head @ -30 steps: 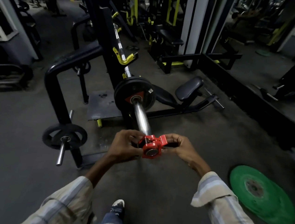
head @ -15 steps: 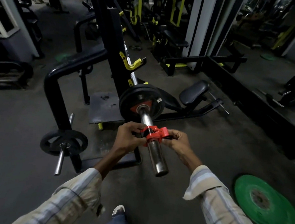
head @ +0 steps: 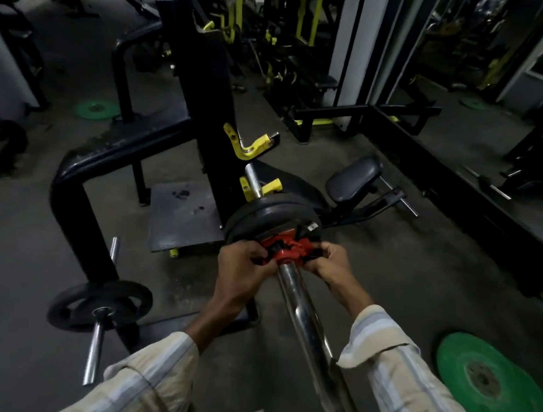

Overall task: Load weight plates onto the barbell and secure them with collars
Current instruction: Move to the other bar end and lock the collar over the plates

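- Collar (head: 287,251), red, sits on the chrome barbell sleeve (head: 306,320) right up against the black weight plates (head: 272,217); you have it there so the plates can't slide outward once it locks.
- Left hand (head: 242,265) grips the collar's left side, fingers curled round its body and lever end; looks like you're steadying it or squeezing the clamp.
- Right hand (head: 329,263) pinches the collar's right side, fingers curled on it; two hands on opposite sides keep the ring square to the sleeve so it doesn't bind.
- Whether the latch is snapped home can't be told; your fingers cover it.
- Plates are seated inboard on the sleeve, and the bar rests in the yellow hook (head: 258,186) of the black rack (head: 205,78), so the bar stays put while you push against it.
- Long stretch of bare sleeve runs back toward you from the collar, so the load sits at the inner end.
- Green plate (head: 500,390) lies flat on the floor (head: 13,249) at the lower right, well apart from the bar, unused.
- Another black plate (head: 101,302) hangs on a storage peg (head: 95,351) at the rack's foot, lower left.
- Judgement: this end is loaded and collar locking is the step in hand; press it flush before you close the lever, or a gap lets the plates rattle.
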